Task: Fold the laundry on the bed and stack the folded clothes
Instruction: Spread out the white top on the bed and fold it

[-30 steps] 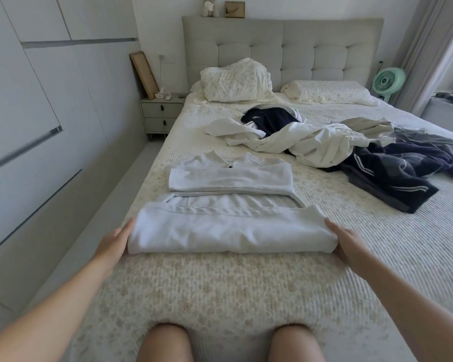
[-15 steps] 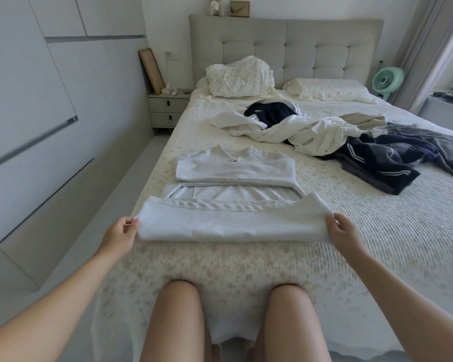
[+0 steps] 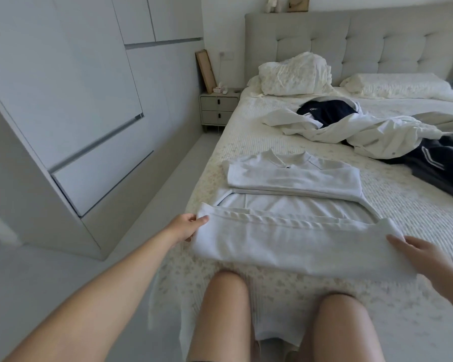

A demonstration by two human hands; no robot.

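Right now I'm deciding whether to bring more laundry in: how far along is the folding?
Early. One white polo shirt lies folded on the bed. In hand: a white garment, near edge folded over, left hand pinching one end, right hand on the other. Left: the crumpled white garment and dark clothes behind; nothing stacked yet.

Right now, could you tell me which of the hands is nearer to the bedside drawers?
Left. The left hand pinches the white shirt's edge on the side of the bedside drawers; the right hand rests at the opposite end.
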